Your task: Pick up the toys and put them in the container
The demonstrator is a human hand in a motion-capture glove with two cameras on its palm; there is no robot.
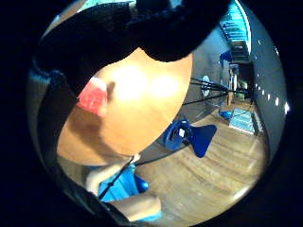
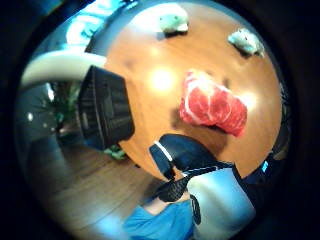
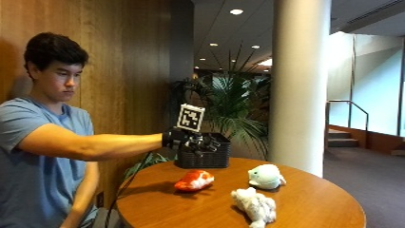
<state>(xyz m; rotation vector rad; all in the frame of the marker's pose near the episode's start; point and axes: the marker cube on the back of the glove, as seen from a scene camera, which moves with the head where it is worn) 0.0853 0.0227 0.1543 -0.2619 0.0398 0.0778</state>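
White fluffy toy [image 3: 254,206] sits nearest, steak toy [image 3: 194,180] behind it below the gloved hand [image 3: 183,139], fingers loosely curled, holding nothing, beside the basket [image 3: 204,157].

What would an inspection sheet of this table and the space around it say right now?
Surface: round wooden table, toys and basket standing on it.
Job's things: red meat-patterned toy near the table's middle; pale round plush and white fluffy plush lying apart from it; dark woven container at the far edge. No toy can be seen inside it.
Clutter: nothing seen.
Grip: gloved right hand raised above the table in front of the container, nothing visibly held; whether its fingers are straight or curled cannot be told.
Cables: one dark cable hangs from the outstretched arm.
Surroundings: wood-panelled wall, white column, potted palm behind the table.
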